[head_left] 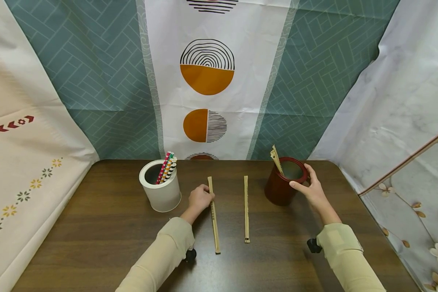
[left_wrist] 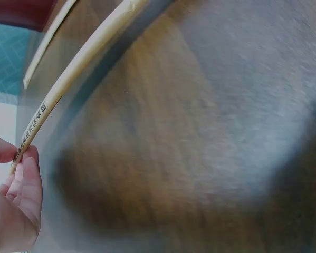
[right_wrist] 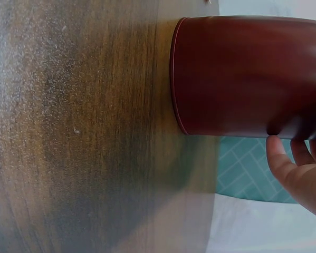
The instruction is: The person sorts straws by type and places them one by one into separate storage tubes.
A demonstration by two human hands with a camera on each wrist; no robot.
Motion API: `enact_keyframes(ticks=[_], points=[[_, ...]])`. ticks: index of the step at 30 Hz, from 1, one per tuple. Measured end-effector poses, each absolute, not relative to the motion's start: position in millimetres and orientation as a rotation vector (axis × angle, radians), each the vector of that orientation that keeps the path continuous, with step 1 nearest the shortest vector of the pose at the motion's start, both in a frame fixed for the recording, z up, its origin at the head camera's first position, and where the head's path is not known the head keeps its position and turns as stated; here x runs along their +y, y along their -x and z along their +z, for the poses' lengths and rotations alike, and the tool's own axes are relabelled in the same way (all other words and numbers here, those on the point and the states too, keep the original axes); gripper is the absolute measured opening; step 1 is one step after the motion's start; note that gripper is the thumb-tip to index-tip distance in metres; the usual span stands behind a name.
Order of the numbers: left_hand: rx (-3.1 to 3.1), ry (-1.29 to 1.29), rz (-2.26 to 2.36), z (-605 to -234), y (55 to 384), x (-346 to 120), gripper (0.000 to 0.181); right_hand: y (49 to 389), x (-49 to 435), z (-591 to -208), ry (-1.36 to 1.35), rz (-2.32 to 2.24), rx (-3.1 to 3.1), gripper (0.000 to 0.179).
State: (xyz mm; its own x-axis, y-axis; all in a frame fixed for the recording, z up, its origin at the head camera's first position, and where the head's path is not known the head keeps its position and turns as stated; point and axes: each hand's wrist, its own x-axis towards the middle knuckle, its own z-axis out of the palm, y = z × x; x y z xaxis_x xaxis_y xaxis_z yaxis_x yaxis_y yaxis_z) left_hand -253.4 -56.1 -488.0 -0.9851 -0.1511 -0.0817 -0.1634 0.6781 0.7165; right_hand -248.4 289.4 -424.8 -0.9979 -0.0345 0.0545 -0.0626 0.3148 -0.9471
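Note:
My left hand pinches a long beige paper-wrapped straw near its far end, between thumb and fingers. Dark printed characters run along the wrapper in the left wrist view, and a shadow lies alongside. To its right, a second wrapped straw lies on the table, roughly parallel. My right hand holds a dark red canister by its right side near the rim, thumb in front. Fingertips touch its wall in the right wrist view. More wrapped straws lean out of the canister.
On the left, a white canister holds several patterned paper straws. The brown wooden table ends at a hanging patterned cloth behind. Light cloths hang along the left and right sides.

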Motion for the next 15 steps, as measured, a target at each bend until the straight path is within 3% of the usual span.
enact_keyframes(ticks=[15], points=[[2.740,0.149,1.510,-454.9,264.6,-52.3,0.028,249.8,291.4,-427.4,-0.099,1.807,-2.533,0.082]])
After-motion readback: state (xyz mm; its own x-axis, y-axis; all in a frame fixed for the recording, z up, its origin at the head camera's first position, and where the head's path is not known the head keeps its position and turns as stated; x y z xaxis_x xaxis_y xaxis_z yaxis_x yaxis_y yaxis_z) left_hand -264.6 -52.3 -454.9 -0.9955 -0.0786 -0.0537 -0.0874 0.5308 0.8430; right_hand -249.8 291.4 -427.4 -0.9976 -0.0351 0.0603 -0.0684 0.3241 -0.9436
